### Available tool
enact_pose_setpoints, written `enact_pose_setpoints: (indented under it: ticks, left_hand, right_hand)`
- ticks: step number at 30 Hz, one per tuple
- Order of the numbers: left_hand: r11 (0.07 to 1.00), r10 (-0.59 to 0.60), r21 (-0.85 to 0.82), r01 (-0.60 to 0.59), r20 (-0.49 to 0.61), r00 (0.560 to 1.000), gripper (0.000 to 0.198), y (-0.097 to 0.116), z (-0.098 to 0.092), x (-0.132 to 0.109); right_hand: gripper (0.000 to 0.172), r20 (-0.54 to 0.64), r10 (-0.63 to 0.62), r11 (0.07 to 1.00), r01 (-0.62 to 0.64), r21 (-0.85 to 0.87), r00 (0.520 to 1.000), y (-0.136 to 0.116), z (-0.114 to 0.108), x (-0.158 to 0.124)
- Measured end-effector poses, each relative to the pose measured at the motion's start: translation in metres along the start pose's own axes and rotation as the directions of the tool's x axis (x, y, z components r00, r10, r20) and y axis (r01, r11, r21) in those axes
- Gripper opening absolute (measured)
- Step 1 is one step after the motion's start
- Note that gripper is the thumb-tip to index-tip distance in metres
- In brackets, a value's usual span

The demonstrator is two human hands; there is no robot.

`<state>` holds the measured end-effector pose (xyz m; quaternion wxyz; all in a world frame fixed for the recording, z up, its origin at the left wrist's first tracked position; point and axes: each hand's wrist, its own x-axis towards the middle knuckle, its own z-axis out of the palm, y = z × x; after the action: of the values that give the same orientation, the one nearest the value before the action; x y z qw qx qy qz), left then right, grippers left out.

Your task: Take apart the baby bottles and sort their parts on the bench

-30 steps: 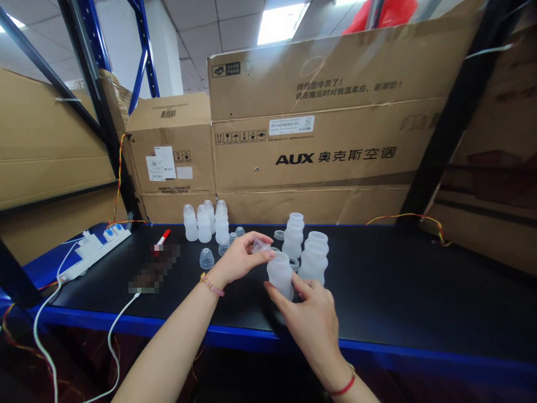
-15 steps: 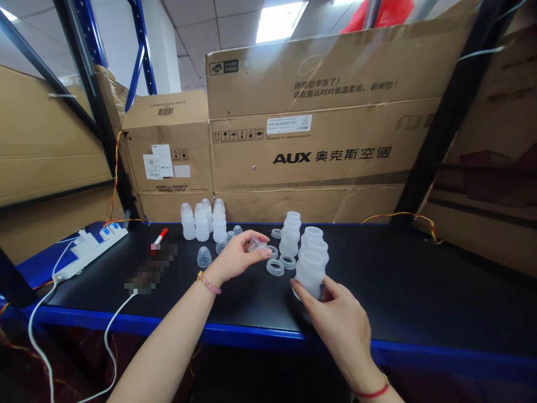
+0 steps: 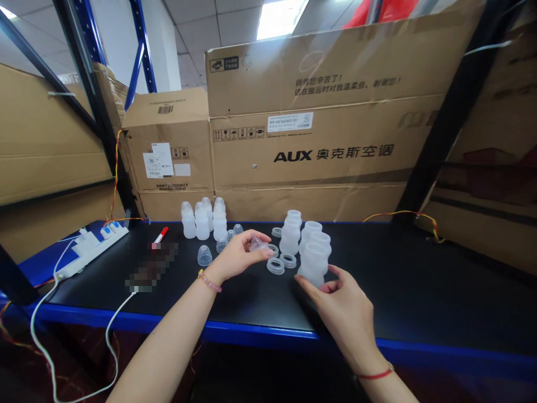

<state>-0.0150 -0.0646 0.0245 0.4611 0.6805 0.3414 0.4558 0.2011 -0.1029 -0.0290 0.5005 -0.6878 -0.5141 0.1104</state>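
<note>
On the bench (image 3: 390,291), the left hand (image 3: 237,257) pinches a clear nipple (image 3: 258,244); the half-open right hand (image 3: 346,316) touches a frosted ribbed bottle (image 3: 312,264).

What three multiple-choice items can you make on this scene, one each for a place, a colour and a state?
1. Where is the marker?
A. On a box
B. On the table, left of the bottles
C. On the floor

2. What colour is the string on the right wrist?
A. Red
B. Blue
C. Green

3. What is the left hand doing?
A. Lying flat
B. Holding the marker
C. Pinching a small clear piece

Answers:
1. B, it lies on the black top beside the bottles.
2. A, the thin band shows red.
3. C, the piece is held up off the table.
</note>
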Motion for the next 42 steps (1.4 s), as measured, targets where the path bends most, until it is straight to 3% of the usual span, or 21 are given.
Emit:
enact_pose_setpoints:
  ticks: [4, 10, 13, 16, 18, 19, 21, 22, 23, 27, 30, 33, 36, 40, 42]
  left_hand:
    - [1.0, -0.027, 0.002, 0.027, -0.006, 1.0, 0.04, 0.0, 0.001, 0.001]
    - [0.995, -0.093, -0.029, 0.091, -0.102, 0.99, 0.046, -0.007, 0.001, 0.004]
    - [0.989, -0.135, -0.073, 0.125, -0.137, 0.981, 0.048, -0.007, 0.001, 0.004]
    - [0.991, -0.105, -0.092, 0.093, -0.134, 0.985, 0.045, -0.004, 0.001, 0.004]
    - [0.993, -0.076, -0.094, 0.065, -0.123, 0.989, 0.044, -0.002, 0.0, 0.003]
    - [0.993, -0.071, -0.098, 0.06, -0.117, 0.991, 0.045, -0.001, 0.0, 0.003]
    - [0.993, -0.071, -0.099, 0.06, -0.107, 0.992, 0.046, 0.0, -0.001, 0.002]
    - [0.994, -0.068, -0.096, 0.057, -0.106, 0.992, 0.045, 0.0, -0.002, 0.002]
    - [0.994, -0.06, -0.092, 0.05, -0.109, 0.992, 0.044, 0.0, -0.002, 0.002]
    - [0.994, -0.082, -0.08, 0.074, -0.101, 0.991, 0.04, -0.001, -0.006, 0.003]
    - [0.987, -0.154, -0.048, 0.151, -0.073, 0.985, 0.04, -0.005, -0.008, 0.004]
    - [0.978, -0.209, -0.043, 0.206, -0.077, 0.975, 0.035, -0.009, -0.009, 0.005]
    - [0.961, -0.253, -0.138, 0.238, -0.099, 0.962, 0.035, -0.009, -0.009, 0.007]
    - [0.863, -0.352, -0.427, 0.271, -0.122, 0.928, 0.021, -0.002, -0.006, 0.009]
    - [0.811, -0.381, -0.527, 0.255, -0.144, 0.913, 0.012, 0.002, -0.005, 0.009]
  right_hand:
    - [0.087, -0.074, 0.016, 1.0, -0.014, 0.025, 0.997, 0.001, 0.0, -0.002]
    - [0.063, -0.218, 0.064, 0.978, -0.018, 0.209, 0.974, -0.011, -0.002, -0.029]
    - [0.058, -0.124, 0.055, 0.956, -0.017, 0.293, 0.991, -0.028, -0.004, -0.049]
    - [0.055, 0.128, -0.01, 0.918, -0.042, 0.395, 0.992, -0.048, 0.0, -0.058]
    - [0.054, 0.379, 0.017, 0.885, -0.19, 0.425, 0.925, -0.062, 0.007, -0.055]
    - [0.055, 0.505, 0.102, 0.851, -0.338, 0.402, 0.857, -0.068, 0.012, -0.05]
    - [0.059, 0.725, 0.245, 0.728, -0.616, 0.301, 0.644, -0.079, 0.021, -0.039]
    - [0.059, 0.779, 0.277, 0.676, -0.691, 0.258, 0.562, -0.083, 0.026, -0.033]
    - [0.057, 0.793, 0.307, 0.64, -0.731, 0.237, 0.526, -0.086, 0.03, -0.028]
    - [0.048, 0.767, 0.285, 0.554, -0.752, 0.358, 0.575, -0.09, 0.044, -0.014]
    - [0.045, 0.789, 0.256, 0.54, -0.759, 0.363, 0.559, -0.089, 0.053, -0.011]
    - [0.031, 0.742, 0.23, 0.521, -0.723, 0.453, 0.63, -0.087, 0.059, -0.007]
    - [0.032, 0.701, 0.198, 0.511, -0.682, 0.522, 0.685, -0.084, 0.064, 0.0]
    - [0.034, 0.754, 0.185, 0.41, -0.747, 0.524, 0.63, -0.08, 0.067, 0.01]
    - [0.035, 0.767, 0.133, 0.347, -0.755, 0.557, 0.627, -0.078, 0.069, 0.013]
